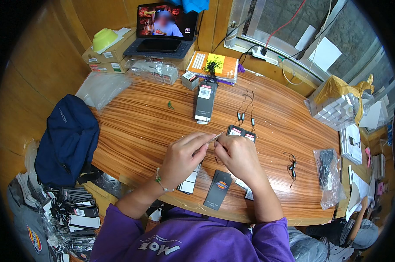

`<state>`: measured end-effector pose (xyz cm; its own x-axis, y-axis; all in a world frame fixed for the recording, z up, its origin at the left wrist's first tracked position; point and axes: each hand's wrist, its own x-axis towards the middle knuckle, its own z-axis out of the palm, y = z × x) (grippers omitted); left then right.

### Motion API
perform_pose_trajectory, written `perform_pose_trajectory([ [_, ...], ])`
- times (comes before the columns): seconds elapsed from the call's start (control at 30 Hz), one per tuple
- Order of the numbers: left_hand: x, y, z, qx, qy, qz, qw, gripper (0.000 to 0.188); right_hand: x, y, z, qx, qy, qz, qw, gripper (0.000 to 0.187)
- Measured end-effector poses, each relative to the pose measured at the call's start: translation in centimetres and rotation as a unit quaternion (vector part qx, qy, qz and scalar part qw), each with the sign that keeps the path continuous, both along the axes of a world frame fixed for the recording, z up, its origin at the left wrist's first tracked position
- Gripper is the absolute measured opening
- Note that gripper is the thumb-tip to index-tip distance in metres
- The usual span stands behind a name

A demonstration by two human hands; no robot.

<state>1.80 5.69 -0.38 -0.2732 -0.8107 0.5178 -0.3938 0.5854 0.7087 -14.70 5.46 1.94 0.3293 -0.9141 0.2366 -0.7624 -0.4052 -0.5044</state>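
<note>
One left hand (182,156), one right hand (239,155): both pinching a thin pale piece (216,136) between their fingertips; dark card (215,196) lying below.

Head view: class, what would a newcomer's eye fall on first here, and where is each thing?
First, the left hand and right hand, close together near the centre, with a thin pale piece at their fingertips, above the wood-grain table. Next, the lit screen at the table's far side, with a lime-green bowl on boxes to its left. Then the navy bag at the table's left edge.
</note>
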Motion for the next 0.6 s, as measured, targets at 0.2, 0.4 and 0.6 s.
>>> perform_pose_trajectory([
  [0.2,0.1,0.0,-0.4,-0.015,0.003,0.003,1.000,0.028,-0.8,-1.0,-1.0,0.120,-0.142,0.051,0.981,0.025],
  [0.4,0.3,-0.2,-0.3,-0.057,-0.022,0.008,0.998,0.030,-0.9,-2.2,-2.1,0.331,-0.401,0.098,0.849,0.026],
  [0.6,0.1,-0.4,-0.1,-0.057,-0.035,0.019,0.998,0.022,-1.0,-2.3,-3.1,0.239,-0.323,0.094,0.911,0.026],
])
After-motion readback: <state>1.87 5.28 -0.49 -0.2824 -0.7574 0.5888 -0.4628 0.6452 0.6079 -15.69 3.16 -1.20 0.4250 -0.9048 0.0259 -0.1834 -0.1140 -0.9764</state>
